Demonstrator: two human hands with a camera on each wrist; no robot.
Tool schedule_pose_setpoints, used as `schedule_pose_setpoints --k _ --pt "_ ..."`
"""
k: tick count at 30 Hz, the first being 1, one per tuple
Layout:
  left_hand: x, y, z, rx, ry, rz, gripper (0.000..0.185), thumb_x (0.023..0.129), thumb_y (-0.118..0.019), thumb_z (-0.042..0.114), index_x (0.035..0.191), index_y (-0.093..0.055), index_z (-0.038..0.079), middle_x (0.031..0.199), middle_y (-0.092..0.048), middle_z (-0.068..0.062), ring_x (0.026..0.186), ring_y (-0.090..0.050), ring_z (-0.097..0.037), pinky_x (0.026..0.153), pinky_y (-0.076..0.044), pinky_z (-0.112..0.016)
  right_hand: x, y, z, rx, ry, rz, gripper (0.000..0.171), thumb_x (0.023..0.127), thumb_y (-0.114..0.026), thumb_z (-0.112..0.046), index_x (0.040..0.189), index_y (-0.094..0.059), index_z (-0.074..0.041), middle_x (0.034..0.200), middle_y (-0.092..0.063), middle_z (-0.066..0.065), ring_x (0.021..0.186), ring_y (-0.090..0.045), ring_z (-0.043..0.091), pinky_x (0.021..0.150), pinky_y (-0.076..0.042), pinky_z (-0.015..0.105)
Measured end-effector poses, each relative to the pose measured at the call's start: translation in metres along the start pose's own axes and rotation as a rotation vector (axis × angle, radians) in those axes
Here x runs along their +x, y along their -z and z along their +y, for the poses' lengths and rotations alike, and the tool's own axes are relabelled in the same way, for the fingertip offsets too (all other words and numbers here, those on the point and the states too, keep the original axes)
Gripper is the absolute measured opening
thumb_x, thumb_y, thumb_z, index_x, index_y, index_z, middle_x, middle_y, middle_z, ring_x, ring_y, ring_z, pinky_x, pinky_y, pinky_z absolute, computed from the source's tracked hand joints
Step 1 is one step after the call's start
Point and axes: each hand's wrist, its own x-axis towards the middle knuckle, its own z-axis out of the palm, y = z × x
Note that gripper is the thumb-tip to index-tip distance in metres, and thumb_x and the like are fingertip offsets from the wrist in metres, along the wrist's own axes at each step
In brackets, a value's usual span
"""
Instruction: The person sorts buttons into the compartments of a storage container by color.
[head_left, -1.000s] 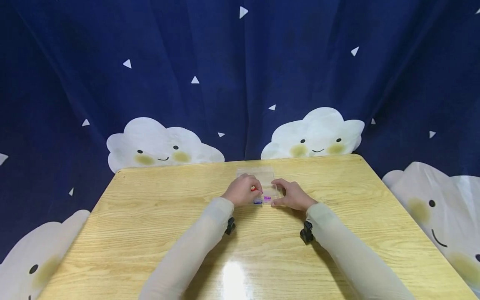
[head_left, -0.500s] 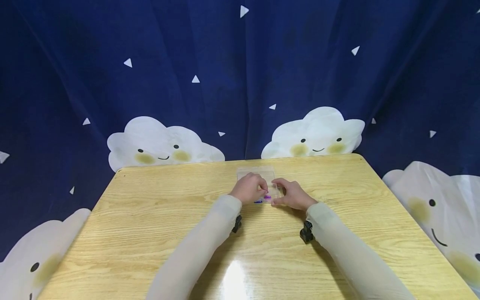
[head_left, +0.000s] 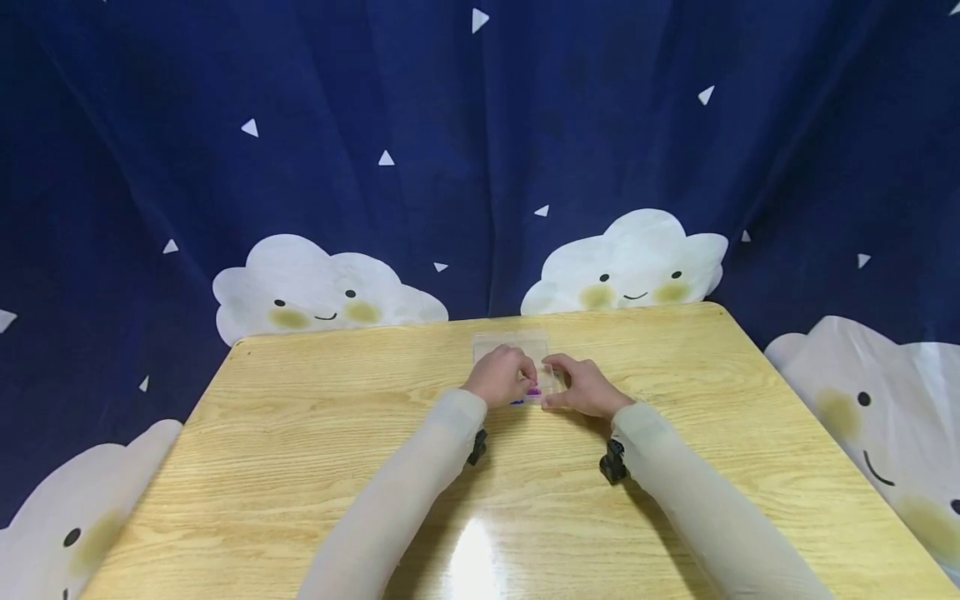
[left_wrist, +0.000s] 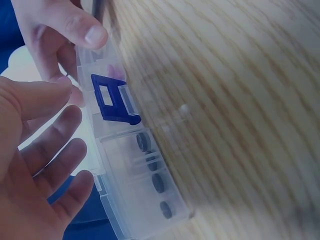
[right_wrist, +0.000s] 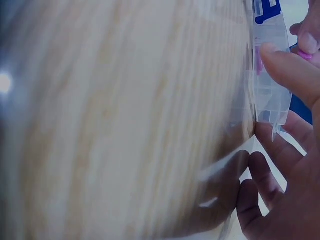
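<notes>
A clear plastic compartment box (head_left: 513, 342) lies on the wooden table (head_left: 300, 433), far centre. My right hand (head_left: 557, 388) grips its right end, with the thumb (right_wrist: 287, 70) on the near rim and the fingers (right_wrist: 265, 175) curled round the far side. My left hand (head_left: 525, 380) hovers over the box with its fingers (left_wrist: 55, 165) loosely curled, and one fingertip touches a small pink piece (right_wrist: 304, 54). In the left wrist view the box (left_wrist: 130, 170) holds a blue clip (left_wrist: 112, 97) and several dark round pieces (left_wrist: 158, 182).
A dark blue curtain with white cloud faces (head_left: 322, 292) hangs behind and beside the table. Small black wrist cameras (head_left: 612, 462) sit under both sleeves. Bare tabletop stretches to the left, right and front of the box.
My left hand has moved right across the box, from the red piece to the pink one. The right hand has stayed on the box's right end.
</notes>
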Motion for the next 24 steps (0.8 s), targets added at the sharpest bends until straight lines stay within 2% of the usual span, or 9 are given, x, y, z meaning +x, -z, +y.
schedule_pose_setpoints --k 4,10,14,17,20,24 --pt "-0.0005 -0.0003 -0.0001 -0.003 0.011 -0.015 0.007 0.090 -0.072 0.021 0.089 -0.078 0.020 0.094 -0.073 0.006 0.094 -0.058 -0.015 0.091 -0.051 -0.031 -0.0009 -0.0002 -0.0003 0.003 0.010 0.003 0.077 0.079 -0.083 -0.031 0.143 -0.047 -0.009 0.133 -0.057 0.023 0.113 -0.054 0.032 0.105 -0.044 0.054" --pt "-0.0013 -0.0001 0.0019 0.003 0.014 -0.012 0.008 0.090 -0.071 0.020 0.091 -0.079 0.018 0.097 -0.072 0.004 0.095 -0.059 -0.015 0.092 -0.051 -0.032 -0.0001 0.0001 0.0007 -0.007 0.028 0.006 0.077 0.079 -0.083 -0.031 0.143 -0.048 -0.008 0.124 -0.061 0.019 0.097 -0.051 0.023 0.097 -0.048 0.048" --pt "-0.0001 -0.0018 0.0016 0.009 0.021 -0.017 0.008 0.090 -0.071 0.020 0.093 -0.079 0.019 0.100 -0.073 0.004 0.097 -0.060 -0.015 0.092 -0.052 -0.031 -0.0006 -0.0008 -0.0002 -0.007 0.025 0.001 0.077 0.079 -0.084 -0.031 0.143 -0.048 -0.008 0.106 -0.061 0.015 0.089 -0.047 0.021 0.088 -0.046 0.040" --pt "0.0009 -0.0025 0.0006 0.003 0.029 -0.024 0.009 0.090 -0.071 0.019 0.095 -0.079 0.018 0.102 -0.073 0.004 0.098 -0.060 -0.016 0.094 -0.052 -0.031 0.0004 -0.0020 -0.0003 -0.003 0.034 0.014 0.077 0.078 -0.084 -0.030 0.142 -0.049 -0.007 0.100 -0.059 0.013 0.086 -0.045 0.020 0.085 -0.044 0.038" --pt "-0.0006 -0.0022 -0.0011 -0.007 0.026 -0.026 0.011 0.091 -0.070 0.018 0.098 -0.079 0.017 0.105 -0.073 0.003 0.101 -0.061 -0.017 0.095 -0.052 -0.032 0.0012 -0.0037 0.0004 -0.005 0.048 0.035 0.076 0.078 -0.085 -0.030 0.142 -0.050 -0.007 0.108 -0.063 0.016 0.091 -0.050 0.022 0.090 -0.047 0.042" --pt "-0.0086 0.0015 -0.0050 -0.033 0.012 -0.008 0.013 0.093 -0.067 0.018 0.099 -0.078 0.016 0.104 -0.071 0.002 0.104 -0.061 -0.019 0.096 -0.052 -0.034 0.0007 -0.0059 0.0021 -0.001 0.036 0.035 0.076 0.078 -0.084 -0.030 0.143 -0.049 -0.010 0.128 -0.061 0.022 0.111 -0.055 0.031 0.103 -0.045 0.051"
